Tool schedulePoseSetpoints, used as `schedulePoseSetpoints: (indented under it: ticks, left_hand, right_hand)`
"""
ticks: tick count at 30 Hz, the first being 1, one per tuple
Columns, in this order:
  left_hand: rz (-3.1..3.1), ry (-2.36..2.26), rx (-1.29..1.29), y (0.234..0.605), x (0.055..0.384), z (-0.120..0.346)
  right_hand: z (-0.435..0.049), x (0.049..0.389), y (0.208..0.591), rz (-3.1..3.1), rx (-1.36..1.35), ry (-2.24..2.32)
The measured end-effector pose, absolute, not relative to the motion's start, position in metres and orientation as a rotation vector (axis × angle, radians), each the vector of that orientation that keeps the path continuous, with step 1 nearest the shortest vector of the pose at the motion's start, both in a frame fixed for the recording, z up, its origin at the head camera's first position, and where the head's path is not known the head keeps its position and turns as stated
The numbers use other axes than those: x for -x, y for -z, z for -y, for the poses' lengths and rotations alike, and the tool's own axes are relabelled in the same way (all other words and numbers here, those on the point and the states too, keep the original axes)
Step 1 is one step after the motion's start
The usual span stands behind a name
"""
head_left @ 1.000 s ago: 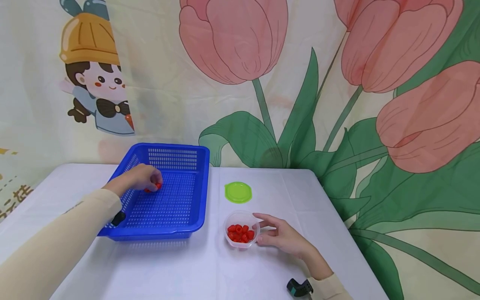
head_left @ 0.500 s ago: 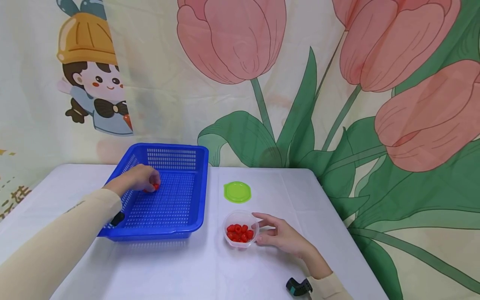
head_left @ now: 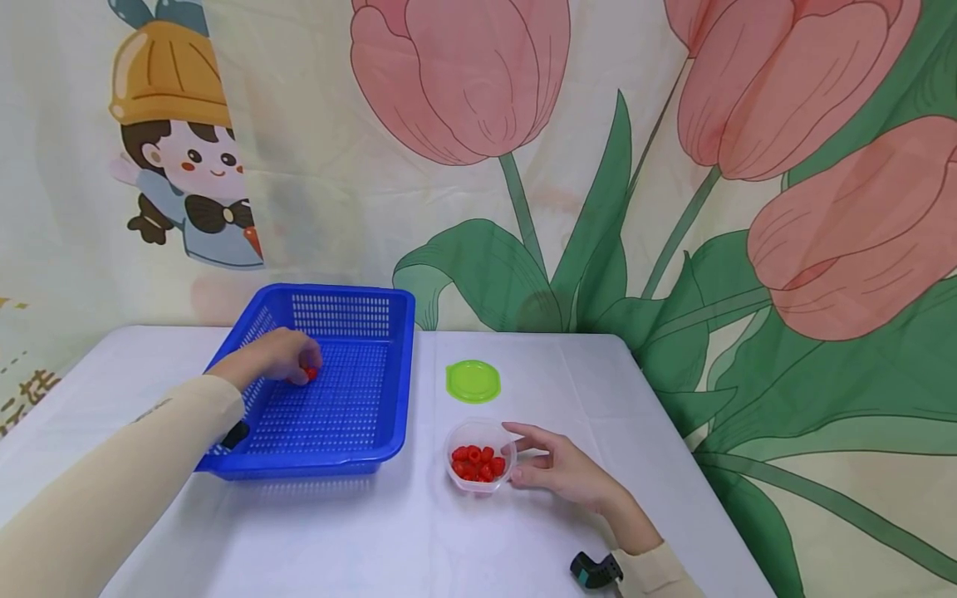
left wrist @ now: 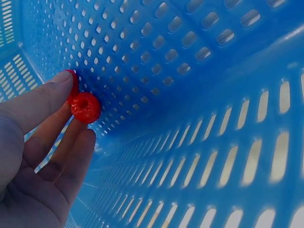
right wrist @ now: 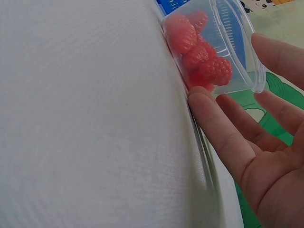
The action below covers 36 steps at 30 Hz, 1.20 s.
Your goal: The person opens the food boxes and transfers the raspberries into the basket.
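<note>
Left hand (head_left: 282, 355) pinching in the basket, right hand (head_left: 557, 472) loose at the cup

In the blue basket (head_left: 410, 365), on the left of the table (head_left: 359, 540), the left hand reaches down over the left side. Its thumb bends in close against a red berry (left wrist: 73, 86) — mostly covered by the thumb tip, with the opposing fingertip hidden behind it. A second berry (left wrist: 85, 108), hollow end showing, sits just beside the first, at the fingers; whether it is also gripped or merely touched is hard to tell. In the head view the hand covers most of this.

Right of the basket stands the clear cup (head_left: 480, 432), upright on the white cloth, with a cluster of red berries (head_left: 478, 465) in it; they overlap, so their number is unclear. The right hand lies along the cup's right side, thumb and fingers spread wide and only gently bent, the thumb tip low by the wall and a finger at the rim. How firmly they press cannot be told.

The green lid (head_left: 473, 381) lies flat, just beyond the cup on the far side. A black wrist device (head_left: 596, 571) shows near the right sleeve (head_left: 658, 575); the left one is partly hidden. The tulip backdrop (head_left: 463, 83) is cut off above.
</note>
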<state>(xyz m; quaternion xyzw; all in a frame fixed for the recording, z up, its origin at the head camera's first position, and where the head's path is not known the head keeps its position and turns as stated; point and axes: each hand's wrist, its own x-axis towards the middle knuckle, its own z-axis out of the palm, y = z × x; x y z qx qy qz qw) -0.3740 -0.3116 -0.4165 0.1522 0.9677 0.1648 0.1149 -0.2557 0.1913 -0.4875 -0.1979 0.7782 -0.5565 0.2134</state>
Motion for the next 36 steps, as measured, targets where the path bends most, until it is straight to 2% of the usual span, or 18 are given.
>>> schedulePoseSetpoints:
  ticks: [6, 13, 24, 31, 36]
  left_hand:
    - [-2.849, -0.516, -0.471, 0.410, 0.372, 0.308]
    - [-2.945, -0.474, -0.636, 0.386, 0.364, 0.289]
    - [-2.958, -0.579, -0.842, 0.354, 0.337, 0.235]
    - [-2.949, -0.554, -1.015, 0.344, 0.324, 0.200]
    - [-2.910, -0.616, -1.038, 0.340, 0.313, 0.174]
  right_hand:
    - [-0.191, 0.256, 0.488, -2.165, 0.554, 1.537]
    - [-0.191, 0.255, 0.487, -2.167, 0.560, 1.540]
    - [-0.191, 0.256, 0.488, -2.158, 0.557, 1.543]
    - [-0.190, 0.255, 0.488, -2.149, 0.563, 1.550]
    - [-0.191, 0.254, 0.487, -2.159, 0.561, 1.545]
